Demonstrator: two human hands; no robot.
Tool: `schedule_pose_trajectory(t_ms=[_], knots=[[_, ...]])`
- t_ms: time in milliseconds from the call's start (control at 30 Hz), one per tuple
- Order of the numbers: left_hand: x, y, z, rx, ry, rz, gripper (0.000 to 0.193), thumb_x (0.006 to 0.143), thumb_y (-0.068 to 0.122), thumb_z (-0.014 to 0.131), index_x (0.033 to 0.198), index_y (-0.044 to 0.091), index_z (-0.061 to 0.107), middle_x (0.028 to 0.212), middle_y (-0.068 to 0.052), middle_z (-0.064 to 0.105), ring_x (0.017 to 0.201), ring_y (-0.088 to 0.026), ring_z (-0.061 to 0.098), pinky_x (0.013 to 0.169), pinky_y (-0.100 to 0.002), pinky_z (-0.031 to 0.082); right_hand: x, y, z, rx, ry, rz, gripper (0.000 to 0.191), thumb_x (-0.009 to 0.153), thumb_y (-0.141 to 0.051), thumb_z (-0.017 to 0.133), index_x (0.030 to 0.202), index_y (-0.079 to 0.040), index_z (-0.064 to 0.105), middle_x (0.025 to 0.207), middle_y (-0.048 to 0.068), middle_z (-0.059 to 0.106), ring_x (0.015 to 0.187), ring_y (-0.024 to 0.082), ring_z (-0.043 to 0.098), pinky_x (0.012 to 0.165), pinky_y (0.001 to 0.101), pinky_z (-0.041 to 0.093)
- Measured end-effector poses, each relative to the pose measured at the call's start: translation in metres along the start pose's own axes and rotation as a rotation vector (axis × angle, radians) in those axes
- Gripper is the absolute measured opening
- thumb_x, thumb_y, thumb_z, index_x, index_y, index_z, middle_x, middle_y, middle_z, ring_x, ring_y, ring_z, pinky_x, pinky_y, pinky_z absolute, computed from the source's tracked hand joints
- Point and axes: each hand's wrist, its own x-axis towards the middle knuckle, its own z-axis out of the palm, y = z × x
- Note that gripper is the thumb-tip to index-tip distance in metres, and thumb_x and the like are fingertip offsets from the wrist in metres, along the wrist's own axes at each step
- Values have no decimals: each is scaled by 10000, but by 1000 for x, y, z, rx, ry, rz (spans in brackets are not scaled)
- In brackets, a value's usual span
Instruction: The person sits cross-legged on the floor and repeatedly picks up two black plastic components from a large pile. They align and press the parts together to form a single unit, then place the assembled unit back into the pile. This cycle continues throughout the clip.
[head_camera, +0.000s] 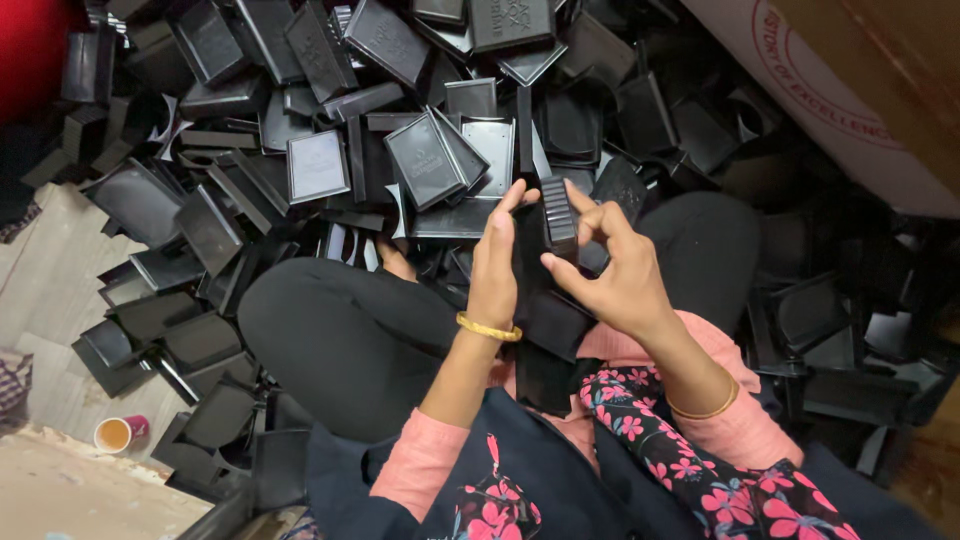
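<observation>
Both hands, left hand (495, 262) and right hand (608, 272), grip a black plastic case (556, 215); a loose fingertip hold might drop it into the pile of cases (330, 150).

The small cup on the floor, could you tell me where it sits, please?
In the head view the cup stands at lower left on the floor, beside the nearest black trays.

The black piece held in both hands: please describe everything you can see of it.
The black piece is small, narrow and looks like moulded plastic, with fine ribs across its facing side. It stands roughly upright above the person's lap. The left hand backs it from the left; the right hand pinches it with thumb and fingers. A dark stack sits below it.
</observation>
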Motion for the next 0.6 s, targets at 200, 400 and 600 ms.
schedule_pose_trajectory(t_ms=[200, 400, 600], knots=[[-8, 0, 3, 206, -42, 126, 625, 1146, 442, 311, 1559, -13, 432, 1508, -156, 526, 1434, -249, 482, 1234, -351, 318, 7, 2, 9, 548, -10, 275, 590, 799, -135, 851, 1255, -64, 484, 1292, 85, 653, 1137, 162, 669, 970, 316, 580], [-6, -11, 14, 37, 94, 101, 630, 1135, 458, 305, 1586, 27, 394, 1467, -138, 523, 1317, -233, 521, 1166, -362, 389, -16, -8, 33, 345, 48, 222, 616, 831, -119, 858, 1340, -4, 529, 1288, 112, 649, 1162, 182, 670, 989, 328, 568], [-7, 7, -3, 546, -91, 308, 515, 1169, 432, 309, 1258, 34, 624, 1287, -138, 656, 1248, -259, 591, 1111, -367, 424, -29, 17, 35, 797, -66, 518, 397, 1023, -217, 710, 1315, 44, 649, 1137, 70, 684, 1027, 107, 609, 899, 263, 507]])
